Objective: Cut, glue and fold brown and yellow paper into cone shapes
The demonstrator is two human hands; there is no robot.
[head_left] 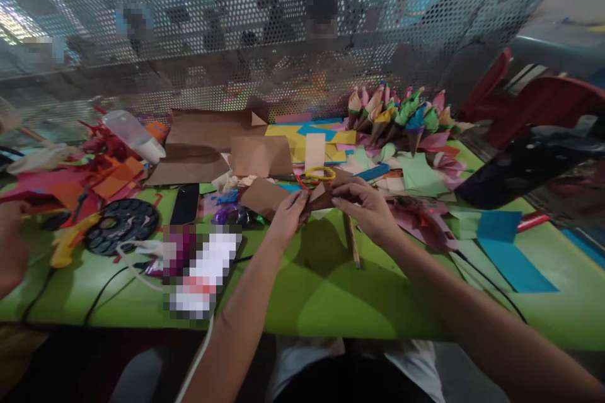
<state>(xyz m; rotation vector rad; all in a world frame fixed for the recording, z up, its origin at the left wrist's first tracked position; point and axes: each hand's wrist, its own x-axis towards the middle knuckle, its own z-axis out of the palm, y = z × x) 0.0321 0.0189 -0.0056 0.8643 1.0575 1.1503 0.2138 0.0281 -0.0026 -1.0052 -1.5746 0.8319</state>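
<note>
Both my hands meet over the green table [321, 289] on a small piece of brown paper [322, 199]. My left hand [287, 216] pinches its left end with closed fingers. My right hand [366, 208] grips its right side, fingers curled over the top. A pencil [351, 240] lies on the table just below my right hand. Yellow-handled scissors [317, 174] rest a little beyond the paper.
Brown paper sheets [208, 138], coloured paper [312, 135] and a cluster of paper cones [401, 114] lie at the back. A black phone [185, 204], a round paint palette [121, 224], a blue sheet [513, 252] and cables share the table. Another person's hand [12, 245] shows at left.
</note>
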